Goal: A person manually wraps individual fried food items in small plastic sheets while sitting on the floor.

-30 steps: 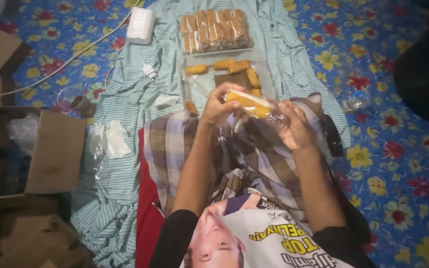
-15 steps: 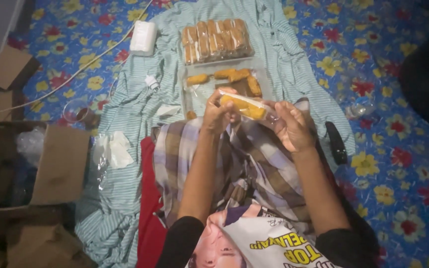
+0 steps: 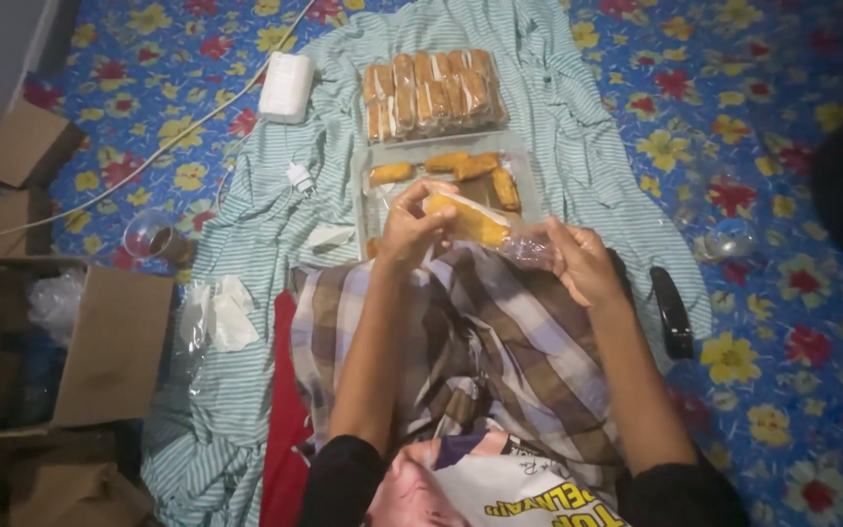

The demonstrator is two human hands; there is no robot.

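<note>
Left hand (image 3: 420,226) pinching the yellow snack (image 3: 465,222) | right hand (image 3: 582,262) gripping its clear wrapper (image 3: 524,246) | snack now lower, nearer my lap | tray (image 3: 529,181) just beyond.

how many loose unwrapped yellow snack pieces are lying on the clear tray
4 show: one at the left, two at the top middle, one at the right. The hands may hide more.

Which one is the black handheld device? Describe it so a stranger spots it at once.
Start at the striped green cloth spread over the flowered floor mat. Go to its edge beside the person's right hand. The black handheld device lies there, the only slim, dark, oblong thing among pale wrappers and golden snacks.
</note>
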